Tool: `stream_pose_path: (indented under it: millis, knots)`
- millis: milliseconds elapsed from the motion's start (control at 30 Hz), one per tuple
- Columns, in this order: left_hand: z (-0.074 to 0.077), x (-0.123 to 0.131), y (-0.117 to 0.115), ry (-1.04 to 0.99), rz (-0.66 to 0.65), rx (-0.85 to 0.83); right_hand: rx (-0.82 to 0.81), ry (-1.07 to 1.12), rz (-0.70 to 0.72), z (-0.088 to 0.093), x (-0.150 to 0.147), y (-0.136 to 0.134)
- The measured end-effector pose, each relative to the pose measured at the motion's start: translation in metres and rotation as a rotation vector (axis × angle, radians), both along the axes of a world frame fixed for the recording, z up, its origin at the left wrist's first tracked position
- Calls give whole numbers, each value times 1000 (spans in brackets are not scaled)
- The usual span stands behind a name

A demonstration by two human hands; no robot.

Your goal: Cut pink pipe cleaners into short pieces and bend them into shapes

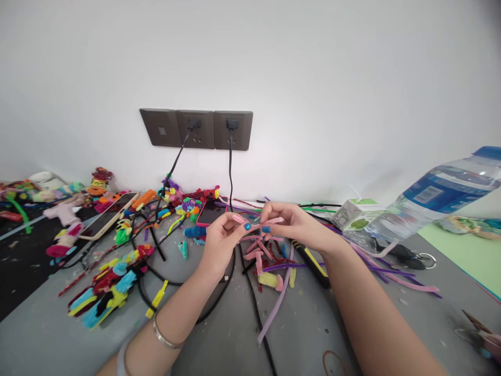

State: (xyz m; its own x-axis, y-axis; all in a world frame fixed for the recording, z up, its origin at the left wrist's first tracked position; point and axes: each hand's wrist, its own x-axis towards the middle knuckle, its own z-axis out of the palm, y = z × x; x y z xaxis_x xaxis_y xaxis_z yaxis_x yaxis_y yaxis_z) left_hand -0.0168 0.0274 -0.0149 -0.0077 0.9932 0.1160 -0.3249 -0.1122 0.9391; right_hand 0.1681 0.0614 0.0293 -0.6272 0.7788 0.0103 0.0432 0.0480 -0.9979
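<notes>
Over the middle of the grey table, my left hand (pixel 224 241) and my right hand (pixel 291 224) meet fingertip to fingertip. Both pinch a short pink pipe cleaner (pixel 276 220) between thumb and fingers. Part of it is hidden behind the blue-nailed thumbs. Just beneath the hands lie bent pink pipe cleaner pieces (pixel 259 262), a pale yellow piece (pixel 267 280) with a pink end, and a long lilac strip (pixel 278 303). Beside my right wrist rests a black and yellow tool handle (pixel 312 265); its far end is hidden.
Colourful pipe cleaner figures (pixel 111 290) and a phone (pixel 111 215) lie on the left. Black cables (pixel 252 303) run down from wall sockets (pixel 195 129). A tilted water bottle (pixel 442 188), a drink carton (pixel 354 215), a key ring (pixel 427 260) and blurred scissors (pixel 475 334) are on the right.
</notes>
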Motion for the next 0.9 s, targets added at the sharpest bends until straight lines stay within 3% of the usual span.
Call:
stream_pose_path:
  millis: [200, 500, 900]
  knots:
    - [-1, 0, 0, 4, -53, -49, 29, 39, 36, -3, 4, 2]
    - [-1, 2, -5, 19, -375, -188, 78, 47, 113, -4, 7, 2]
    - [5, 3, -7, 23, -480, -231, 16, 58, 180, -2, 3, 0]
